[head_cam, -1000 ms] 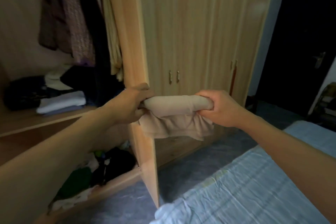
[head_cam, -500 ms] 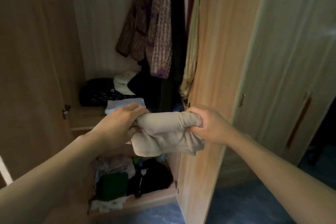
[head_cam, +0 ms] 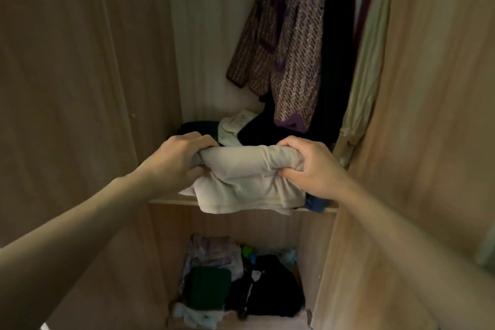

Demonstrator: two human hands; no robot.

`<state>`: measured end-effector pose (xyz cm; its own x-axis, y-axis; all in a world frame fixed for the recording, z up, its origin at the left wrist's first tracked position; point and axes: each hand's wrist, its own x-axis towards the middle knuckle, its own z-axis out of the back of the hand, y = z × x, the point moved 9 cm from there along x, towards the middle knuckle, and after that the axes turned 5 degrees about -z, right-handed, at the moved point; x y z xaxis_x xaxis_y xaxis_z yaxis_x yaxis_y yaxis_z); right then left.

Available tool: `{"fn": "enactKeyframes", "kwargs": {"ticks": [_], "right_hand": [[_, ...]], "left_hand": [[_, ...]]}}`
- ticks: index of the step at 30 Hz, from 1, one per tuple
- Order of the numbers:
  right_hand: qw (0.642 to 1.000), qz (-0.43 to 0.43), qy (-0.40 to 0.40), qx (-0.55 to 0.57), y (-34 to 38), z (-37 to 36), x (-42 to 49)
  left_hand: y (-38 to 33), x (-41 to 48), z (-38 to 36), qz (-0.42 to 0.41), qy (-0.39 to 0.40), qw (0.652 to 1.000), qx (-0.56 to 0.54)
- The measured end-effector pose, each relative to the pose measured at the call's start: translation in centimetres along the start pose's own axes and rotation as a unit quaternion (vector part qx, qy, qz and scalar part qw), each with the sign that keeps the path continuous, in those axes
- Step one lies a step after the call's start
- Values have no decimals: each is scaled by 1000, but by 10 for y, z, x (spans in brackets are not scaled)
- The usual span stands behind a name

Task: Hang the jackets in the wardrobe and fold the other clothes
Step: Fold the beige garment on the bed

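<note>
I hold a folded beige garment (head_cam: 246, 182) between both hands inside the open wardrobe. My left hand (head_cam: 179, 161) grips its left end and my right hand (head_cam: 313, 166) grips its right end. The garment hangs over the front of the wooden shelf (head_cam: 171, 199); I cannot tell whether it rests on the shelf. Behind it lie folded clothes, dark (head_cam: 198, 126) and white (head_cam: 235, 126). A knitted purple-brown jacket (head_cam: 289, 43) hangs above, next to a black garment (head_cam: 337, 61) and a pale one (head_cam: 367, 67).
The wardrobe's wooden side wall (head_cam: 80, 75) stands close on the left and a wooden panel (head_cam: 428, 115) on the right. Below the shelf, the bottom compartment holds a heap of clothes: green (head_cam: 209, 286), black (head_cam: 273, 284) and light pieces (head_cam: 211, 252).
I have turned from the wardrobe's closed doors into the open compartment. Both hands carried the beige garment forward to the shelf's front edge, still gripping its ends.
</note>
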<state>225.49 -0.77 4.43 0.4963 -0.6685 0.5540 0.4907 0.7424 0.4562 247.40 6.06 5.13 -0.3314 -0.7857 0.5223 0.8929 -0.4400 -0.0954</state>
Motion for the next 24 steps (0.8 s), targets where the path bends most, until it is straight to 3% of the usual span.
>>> {"fn": "enactKeyframes", "kwargs": {"ticks": [9,24], "right_hand": [[998,-21,0,58,-67,-48,75],[996,-67,-46,45,-140,-129,220]], "left_hand": [[76,49,-38,60,-9,998,-24],[254,141,-94,-20,-100,990,-96]]}}
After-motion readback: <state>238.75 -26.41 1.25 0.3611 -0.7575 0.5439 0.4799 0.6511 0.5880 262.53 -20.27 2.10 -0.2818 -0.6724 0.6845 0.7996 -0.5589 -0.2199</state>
